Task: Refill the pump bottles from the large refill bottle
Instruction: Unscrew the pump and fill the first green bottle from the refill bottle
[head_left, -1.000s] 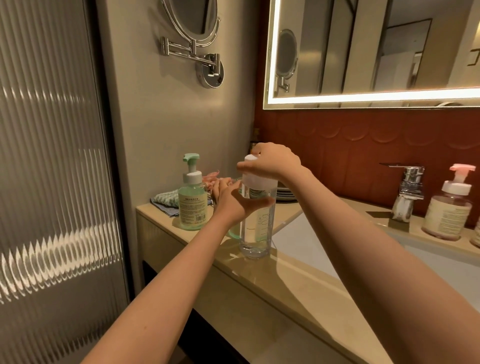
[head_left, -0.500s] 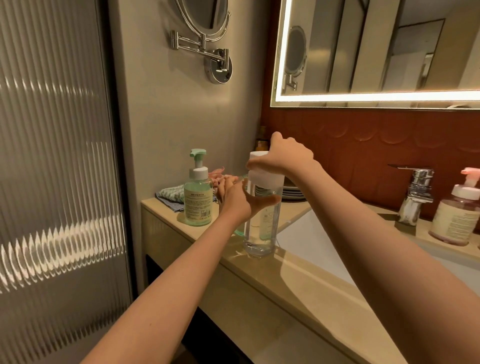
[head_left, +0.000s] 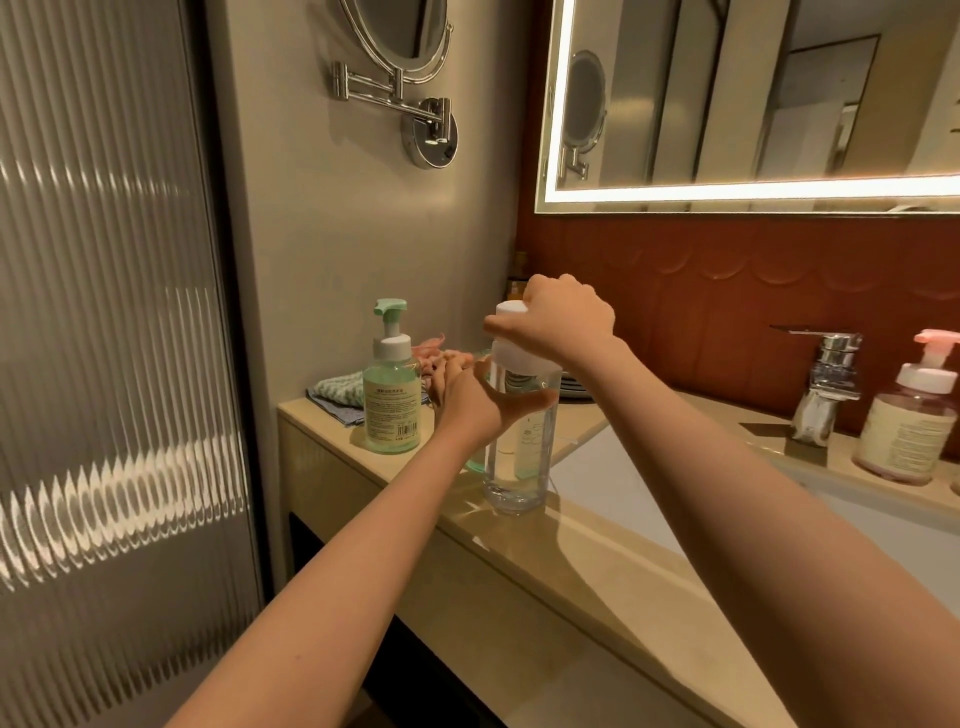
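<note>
Head view. Left hand (head_left: 470, 402) wrapped round the refill bottle (head_left: 519, 467), which stands upright on the counter (head_left: 597, 551). Right hand (head_left: 566, 322) clamped from above on its white cap (head_left: 511, 358). Green pump bottle (head_left: 392, 402) just left of the left hand; pink pump bottle (head_left: 911, 431) well right of the right hand. Both pumps on. Judged early: cap not off, nothing poured.

You have a single view: the wide-angle camera on your head, looking forward and down along both forearms. Your left hand (head_left: 467, 400) and right hand (head_left: 566, 319) meet near the middle of the frame, close in, both on the clear bottle (head_left: 519, 467) standing on the counter (head_left: 571, 540). The camera faces the counter's left end. The ribbed glass panel (head_left: 104, 364) fills the left side, the lit mirror (head_left: 753, 104) crosses the top right, and the tap (head_left: 826, 384) sits far right. Verticals lean near the edges, as a wide lens makes them.
</note>
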